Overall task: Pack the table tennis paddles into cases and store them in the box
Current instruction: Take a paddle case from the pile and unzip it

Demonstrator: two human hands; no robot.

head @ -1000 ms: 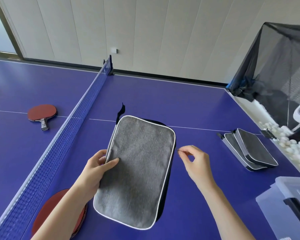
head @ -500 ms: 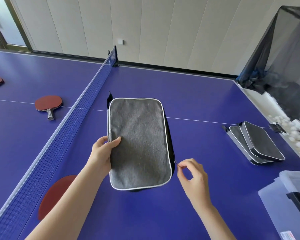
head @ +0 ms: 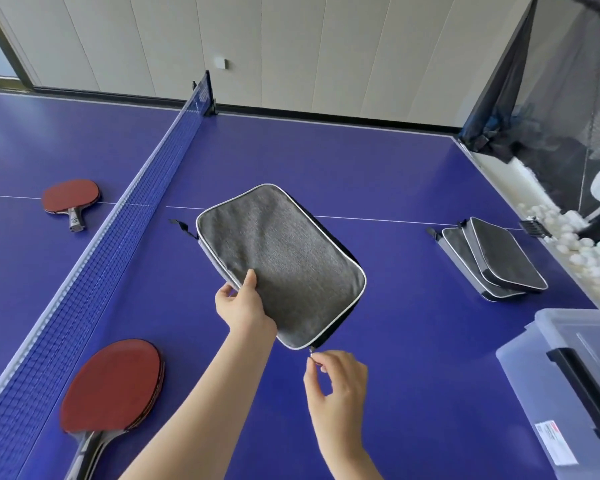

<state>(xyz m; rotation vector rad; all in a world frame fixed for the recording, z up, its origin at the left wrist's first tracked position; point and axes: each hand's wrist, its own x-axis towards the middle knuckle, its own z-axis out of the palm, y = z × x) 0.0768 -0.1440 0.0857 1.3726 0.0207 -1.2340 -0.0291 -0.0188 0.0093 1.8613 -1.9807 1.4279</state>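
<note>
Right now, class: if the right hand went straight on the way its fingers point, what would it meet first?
The grey case: the right hand pinches the zipper pull at its near corner and points into that corner. It looks very close, though depth is uncertain.

One view only: head cam, wide-angle, worn by the person. It sat above the near side of the table (head: pixel 326 161), pitched forward and down. It faced roughly along the net (head: pixel 118 244), which ran from bottom left up to the far wall (head: pixel 326 46). Close range: both forearms entered at the bottom edge. Left hand (head: pixel 243 306) and right hand (head: pixel 336 382) sat just below frame centre with the grey case (head: pixel 284 258), near enough to resolve the zipper pull (head: pixel 312 351). Frame reached left past the net to the other half. To the right it took in the plastic box (head: pixel 568 375), cut by the edge, and the black catch net (head: pixel 551 81). Wall panels leaned outward: lens distortion.
</note>
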